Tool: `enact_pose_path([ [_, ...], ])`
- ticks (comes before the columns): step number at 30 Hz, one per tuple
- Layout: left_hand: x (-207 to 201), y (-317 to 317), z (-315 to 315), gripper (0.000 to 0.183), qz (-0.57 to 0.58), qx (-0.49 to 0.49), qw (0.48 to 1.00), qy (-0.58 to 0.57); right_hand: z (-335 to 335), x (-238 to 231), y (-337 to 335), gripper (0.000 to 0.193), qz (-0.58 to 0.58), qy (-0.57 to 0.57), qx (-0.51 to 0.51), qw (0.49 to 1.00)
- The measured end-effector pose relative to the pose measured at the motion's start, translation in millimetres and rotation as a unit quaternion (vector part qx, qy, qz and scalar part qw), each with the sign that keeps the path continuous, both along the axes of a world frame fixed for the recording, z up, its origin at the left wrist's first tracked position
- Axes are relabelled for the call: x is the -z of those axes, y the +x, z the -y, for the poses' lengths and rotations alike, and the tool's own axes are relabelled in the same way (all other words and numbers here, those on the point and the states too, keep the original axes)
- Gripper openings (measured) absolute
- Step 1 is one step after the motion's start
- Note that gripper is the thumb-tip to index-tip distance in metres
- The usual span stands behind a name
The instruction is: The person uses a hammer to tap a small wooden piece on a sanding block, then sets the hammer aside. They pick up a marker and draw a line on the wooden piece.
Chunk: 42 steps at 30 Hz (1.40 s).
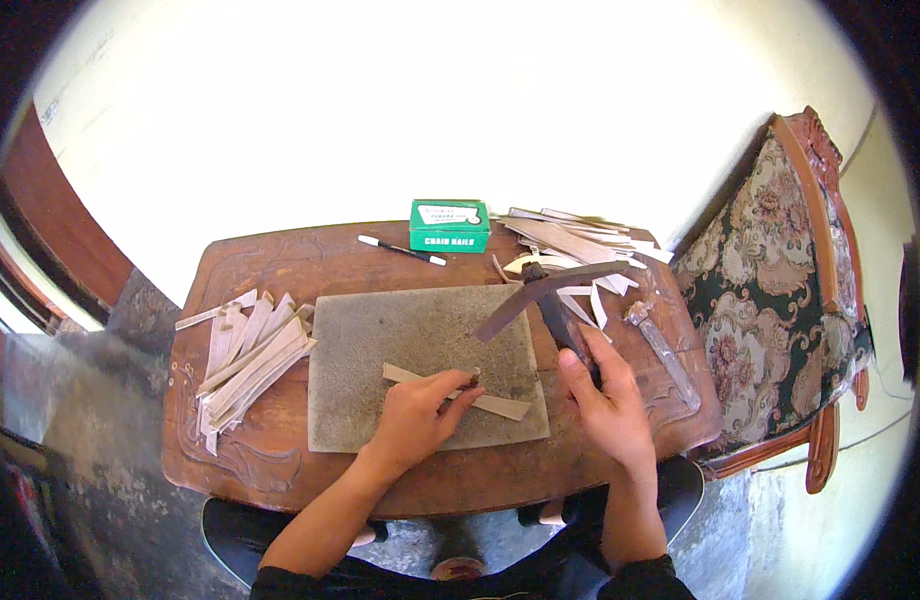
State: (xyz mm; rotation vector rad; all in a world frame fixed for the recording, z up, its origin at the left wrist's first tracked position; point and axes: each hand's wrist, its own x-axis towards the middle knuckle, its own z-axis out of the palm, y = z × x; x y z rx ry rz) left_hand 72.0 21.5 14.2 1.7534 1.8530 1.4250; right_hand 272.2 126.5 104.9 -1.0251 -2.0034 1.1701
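My right hand [607,395] is wrapped round the dark handle of a hammer [555,318], its long, narrow head raised above the right part of a grey stone slab [365,330]. On the slab lies a flat pale strip [502,406], slanting down to the right. My left hand [420,415] rests over the strip's middle and covers part of it. Its thumb and forefinger are pinched together on a small upright thing [476,374], too small to name.
Pale strips [250,370] are piled on the wooden table [280,258] at left, and more strips [560,240] at back right. A green box [448,226] and a pen [402,250] stand behind the slab. A clear-looking long object [665,355] lies right; beyond is a floral chair [770,260].
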Motion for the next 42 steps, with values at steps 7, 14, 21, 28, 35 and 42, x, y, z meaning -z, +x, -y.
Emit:
enact_pose_path([
  [7,5.6,0.3,-0.5,0.018,0.015,0.012,1.000,-0.008,22.8,-29.7,4.7,0.031,0.048,0.126,-0.030,0.990],
  [14,3.7,0.5,-1.0,0.018,0.008,0.009,1.000,-0.006,30.4,-45.8,7.7,0.033,0.093,0.170,-0.060,0.979],
  [21,3.8,1.4,-1.3,0.018,0.011,0.006,1.000,0.003,31.4,-44.7,5.9,0.035,0.076,0.187,-0.056,0.978],
  [28,2.8,-0.3,-1.1,0.018,-0.005,0.012,1.000,0.004,31.7,-50.7,7.2,0.035,0.087,0.188,-0.062,0.976],
  [35,0.8,0.2,-1.1,0.016,0.001,0.007,1.000,-0.002,29.0,-45.7,5.9,0.032,0.088,0.180,-0.068,0.977],
  [42,0.6,1.4,-0.6,0.014,0.013,0.003,1.000,-0.007,27.7,-39.0,5.1,0.032,0.104,0.163,-0.067,0.979],
])
